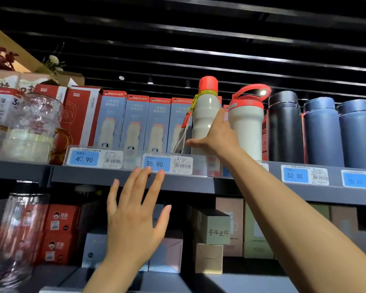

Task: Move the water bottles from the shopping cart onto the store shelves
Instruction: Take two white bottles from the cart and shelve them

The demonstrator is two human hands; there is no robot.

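Starting at our left hand [133, 220], we have it raised with fingers straight and spread, holding nothing; its fingertips [145, 171] reach the front edge of the upper shelf [106, 176], just below the 55.90 price tag [167, 163], though we cannot tell whether they touch it. Up and left of that hand stand blue boxes [133, 123] in a row, and past them red boxes [78, 115]. Moving right, our right hand [216, 136] is stretched up to the cream bottle [205, 119] with the red cap [208, 83]; the thumb sits across the bottle's lower front and the fingers go along its right side, so we appear to hold it loosely, the bottle upright on the shelf. Just right of that hand is a cream bottle with a red loop lid [247, 123], then a black flask [283, 127] and blue flasks [323, 132]. We judge we are in the placing step, with this bottle seated at the shelf front. Next we would let go without tipping it, bring both arms down, and turn to the cart, which is out of view, for another bottle.
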